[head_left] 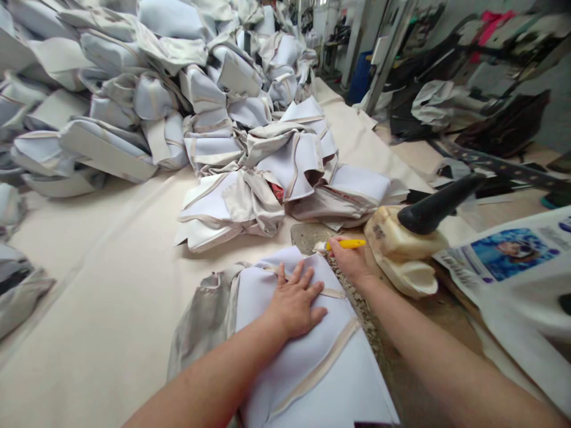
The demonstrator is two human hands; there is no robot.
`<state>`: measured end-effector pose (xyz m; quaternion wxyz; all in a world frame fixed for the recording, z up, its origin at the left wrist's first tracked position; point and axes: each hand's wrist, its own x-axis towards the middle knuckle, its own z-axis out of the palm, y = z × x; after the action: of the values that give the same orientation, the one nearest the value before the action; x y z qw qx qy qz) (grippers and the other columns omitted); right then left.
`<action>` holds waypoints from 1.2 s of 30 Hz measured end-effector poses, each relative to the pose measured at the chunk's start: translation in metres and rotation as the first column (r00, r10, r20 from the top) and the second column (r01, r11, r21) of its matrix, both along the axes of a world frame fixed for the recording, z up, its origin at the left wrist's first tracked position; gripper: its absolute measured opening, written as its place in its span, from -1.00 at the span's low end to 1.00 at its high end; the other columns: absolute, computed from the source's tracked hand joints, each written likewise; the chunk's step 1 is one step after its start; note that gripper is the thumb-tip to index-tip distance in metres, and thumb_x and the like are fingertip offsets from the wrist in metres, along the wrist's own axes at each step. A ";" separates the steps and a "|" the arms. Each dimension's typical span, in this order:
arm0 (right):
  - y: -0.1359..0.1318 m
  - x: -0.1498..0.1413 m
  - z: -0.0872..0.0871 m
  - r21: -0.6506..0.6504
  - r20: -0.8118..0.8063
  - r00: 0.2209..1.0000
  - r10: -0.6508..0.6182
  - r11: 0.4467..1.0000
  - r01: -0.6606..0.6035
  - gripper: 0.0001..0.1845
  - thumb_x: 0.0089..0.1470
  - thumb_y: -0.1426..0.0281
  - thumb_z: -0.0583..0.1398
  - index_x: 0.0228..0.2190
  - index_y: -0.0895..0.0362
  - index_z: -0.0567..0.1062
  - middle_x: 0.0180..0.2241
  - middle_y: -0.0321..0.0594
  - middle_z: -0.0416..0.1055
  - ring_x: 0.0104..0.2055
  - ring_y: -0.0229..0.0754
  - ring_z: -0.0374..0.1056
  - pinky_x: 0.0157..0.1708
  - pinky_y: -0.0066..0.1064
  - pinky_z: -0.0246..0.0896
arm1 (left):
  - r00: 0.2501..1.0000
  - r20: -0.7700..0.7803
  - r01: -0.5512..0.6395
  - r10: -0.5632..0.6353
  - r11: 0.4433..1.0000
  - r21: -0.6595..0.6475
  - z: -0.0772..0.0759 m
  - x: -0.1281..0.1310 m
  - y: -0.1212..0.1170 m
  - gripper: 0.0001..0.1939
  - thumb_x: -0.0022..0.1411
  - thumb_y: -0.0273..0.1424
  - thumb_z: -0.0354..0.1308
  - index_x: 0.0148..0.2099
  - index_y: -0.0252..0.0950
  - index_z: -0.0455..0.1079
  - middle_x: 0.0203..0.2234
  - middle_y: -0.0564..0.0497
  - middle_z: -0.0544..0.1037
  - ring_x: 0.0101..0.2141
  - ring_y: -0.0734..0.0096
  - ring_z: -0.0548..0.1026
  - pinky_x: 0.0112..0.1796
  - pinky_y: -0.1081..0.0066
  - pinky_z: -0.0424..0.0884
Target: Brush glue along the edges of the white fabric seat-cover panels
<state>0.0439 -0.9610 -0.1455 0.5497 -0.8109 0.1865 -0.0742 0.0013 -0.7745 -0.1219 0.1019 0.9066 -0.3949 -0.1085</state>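
Nearest the camera, a pale padded fabric piece (307,356) with beige seam bands is laid flat on the cream table covering (102,285), its lower edge cut off by the picture's bottom border. The left hand (294,300) is pressed flat on this piece, fingers spread and open, nothing held. At the far right corner of the fabric piece, the right hand (350,258) is closed around a yellow marker (345,244), whose tip is set at the piece's upper edge. Whether the tip touches the fabric cannot be told.

Just right of the fabric piece, a worn, crusted strip of bare table edge (370,321) is exposed. Beyond the right hand, a cream-coloured tool with a black handle (414,238) is rested, well clear of the fabric piece's seam. Further right, printed paper sheets (513,255) are spread.

Behind the fabric piece, a small heap of similar folded pieces (276,184) is seen, near but apart from it. A much larger pile (147,89) is stacked beyond, to the left. To the left of the fabric piece, a wide stretch of the table covering is left open, bounded by more grey pieces (20,291) at the picture's left edge.
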 end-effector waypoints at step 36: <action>-0.004 -0.051 0.021 -0.137 -0.116 0.988 0.104 0.983 -0.120 -0.72 -0.03 0.22 0.05 -0.63 0.11 0.35 -0.66 -0.35 0.28 -0.54 -0.23 0.22 -0.49 -0.41 0.07 | 1.000 -0.005 -0.012 0.012 1.000 -0.013 -0.011 -0.001 0.001 -0.42 0.20 0.04 -0.10 0.19 -0.07 0.18 0.22 -0.03 0.07 0.26 0.15 -0.25 0.10 -0.13 -0.56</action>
<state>-0.0075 -0.9653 -0.1246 0.4823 -0.8603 0.1643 -0.0121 0.0004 -0.7740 -0.1329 0.1094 0.9080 -0.3900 -0.1074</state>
